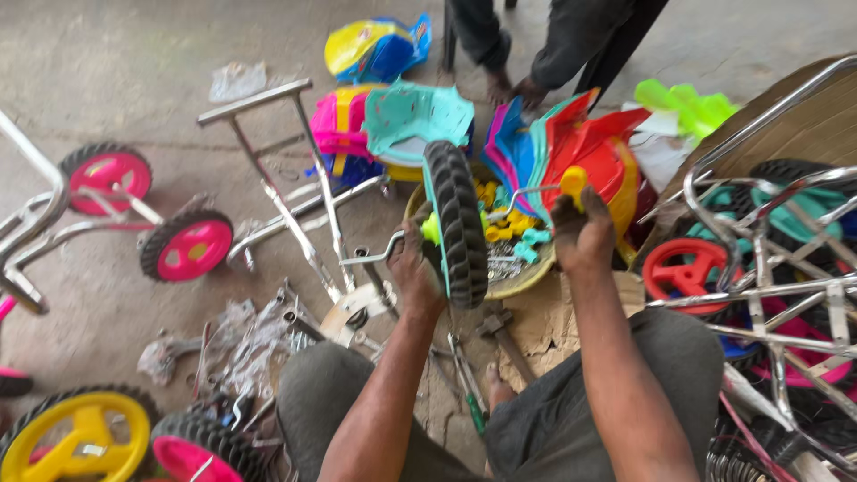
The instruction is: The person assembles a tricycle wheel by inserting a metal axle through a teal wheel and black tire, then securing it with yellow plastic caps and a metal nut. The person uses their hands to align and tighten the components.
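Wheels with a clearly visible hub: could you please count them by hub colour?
Pink wheels: 3
Yellow wheel: 1
Red wheel: 1
Teal wheel, crank gripped by left hand and right hand: 1
Total: 6

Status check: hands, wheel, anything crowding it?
Left hand and right hand each grip a crank end. Black-tyred teal wheel upright between them. Parts bowl directly behind; hammer on the floor below.

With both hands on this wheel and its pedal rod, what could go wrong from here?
1. The right hand grips only the yellow pedal; it may slip off the rod.
2. The black wheel hangs over the bowl of small parts; if it drops, parts could scatter.
3. A hammer and pliers lie near the bare foot.
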